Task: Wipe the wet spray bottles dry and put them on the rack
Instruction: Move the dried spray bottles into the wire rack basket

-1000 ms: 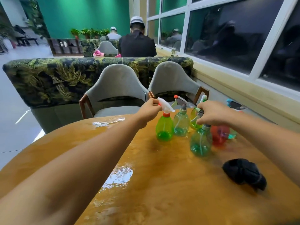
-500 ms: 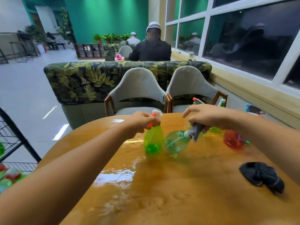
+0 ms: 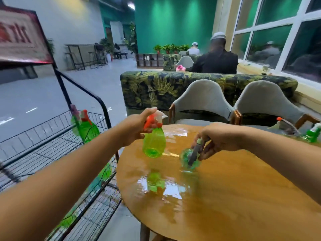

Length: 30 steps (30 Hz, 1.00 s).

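Left hand (image 3: 137,126): grips lime bottle (image 3: 154,145), translucent plastic
Right hand (image 3: 220,138): grips teal bottle (image 3: 186,162), round-bodied
Sign (image 3: 19,35): red writing, unreadable

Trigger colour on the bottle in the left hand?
Orange-red trigger, on the lime-green bottle that the left hand grips. Head view shows it best.

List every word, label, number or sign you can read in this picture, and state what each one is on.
Sign on top of the rack: large red characters on a pale ground, blurred and cut off by the frame edge; unreadable.
Light green spray bottle and dark green spray bottle: no label or print shows.
No legible text shows anywhere else.
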### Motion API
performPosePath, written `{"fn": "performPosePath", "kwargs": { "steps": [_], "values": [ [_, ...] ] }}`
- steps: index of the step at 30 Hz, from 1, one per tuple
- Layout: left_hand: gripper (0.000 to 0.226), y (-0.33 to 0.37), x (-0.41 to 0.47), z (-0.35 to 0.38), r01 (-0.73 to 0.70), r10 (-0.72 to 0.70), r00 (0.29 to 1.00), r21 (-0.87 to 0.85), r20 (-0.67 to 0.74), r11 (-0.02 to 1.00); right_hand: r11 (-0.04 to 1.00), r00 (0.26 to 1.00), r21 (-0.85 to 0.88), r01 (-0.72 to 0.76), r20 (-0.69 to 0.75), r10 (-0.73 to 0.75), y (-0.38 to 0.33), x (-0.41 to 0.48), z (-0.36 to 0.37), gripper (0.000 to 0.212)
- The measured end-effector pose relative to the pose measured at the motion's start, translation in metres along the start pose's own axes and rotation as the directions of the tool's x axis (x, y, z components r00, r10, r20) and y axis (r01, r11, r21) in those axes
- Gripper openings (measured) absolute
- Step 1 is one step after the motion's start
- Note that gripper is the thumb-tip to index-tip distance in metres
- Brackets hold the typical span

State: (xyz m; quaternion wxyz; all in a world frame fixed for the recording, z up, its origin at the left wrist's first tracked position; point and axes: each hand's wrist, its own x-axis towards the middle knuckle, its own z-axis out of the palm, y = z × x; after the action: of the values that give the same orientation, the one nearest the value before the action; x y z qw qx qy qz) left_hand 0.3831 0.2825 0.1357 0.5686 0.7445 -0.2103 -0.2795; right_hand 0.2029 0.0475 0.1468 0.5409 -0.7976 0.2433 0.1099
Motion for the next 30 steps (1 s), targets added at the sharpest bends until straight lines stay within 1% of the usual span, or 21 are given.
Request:
{"fn": "performPosePath", "kwargs": {
  "steps": [3,4,6,9,13,15,19,23,27,30],
  "values": [
    [0.087,0.005,-0.022,-0.050,-0.010,0.009,0.998,-0.005,-0.059,1.000,0.997,0.983,-0.037,0.073,0.170,-0.066,-0.033,0.010,0.031,0.025],
    [0.089,0.006,-0.026,-0.067,-0.011,0.009,0.996,-0.018,-0.087,1.000,0.993,0.974,-0.051,0.106,0.208,-0.094,-0.044,0.013,0.041,0.024],
    [0.088,0.008,-0.035,-0.100,-0.018,0.010,0.990,-0.054,-0.142,0.998,0.979,0.959,-0.096,0.182,0.237,-0.155,-0.065,0.018,0.060,0.023],
    [0.079,0.013,-0.050,-0.145,-0.033,0.009,0.975,-0.104,-0.222,0.994,0.936,0.948,-0.201,0.289,0.194,-0.251,-0.097,0.020,0.090,0.024],
    [0.081,0.021,-0.068,-0.199,-0.044,0.016,0.950,-0.082,-0.312,0.996,0.891,0.916,-0.214,0.399,0.133,-0.379,-0.136,0.033,0.124,0.016],
    [0.078,0.026,-0.077,-0.220,-0.062,0.029,0.933,-0.082,-0.360,0.995,0.860,0.896,-0.251,0.443,0.099,-0.433,-0.154,0.042,0.139,0.014],
    [0.072,0.029,-0.086,-0.256,-0.092,0.049,0.900,-0.079,-0.432,0.993,0.837,0.871,-0.273,0.474,0.005,-0.492,-0.188,0.059,0.171,0.023],
    [0.069,0.021,-0.084,-0.284,-0.090,0.030,0.873,-0.100,-0.487,0.991,0.816,0.838,-0.250,0.521,-0.030,-0.545,-0.216,0.075,0.208,0.022],
    [0.066,0.004,-0.074,-0.304,-0.066,-0.019,0.833,-0.134,-0.553,0.989,0.808,0.815,-0.205,0.552,-0.072,-0.575,-0.235,0.097,0.247,0.017],
    [0.061,-0.012,-0.062,-0.313,-0.054,-0.056,0.815,-0.173,-0.577,0.983,0.801,0.797,-0.165,0.575,-0.107,-0.594,-0.244,0.116,0.272,0.017]
  ]
}}
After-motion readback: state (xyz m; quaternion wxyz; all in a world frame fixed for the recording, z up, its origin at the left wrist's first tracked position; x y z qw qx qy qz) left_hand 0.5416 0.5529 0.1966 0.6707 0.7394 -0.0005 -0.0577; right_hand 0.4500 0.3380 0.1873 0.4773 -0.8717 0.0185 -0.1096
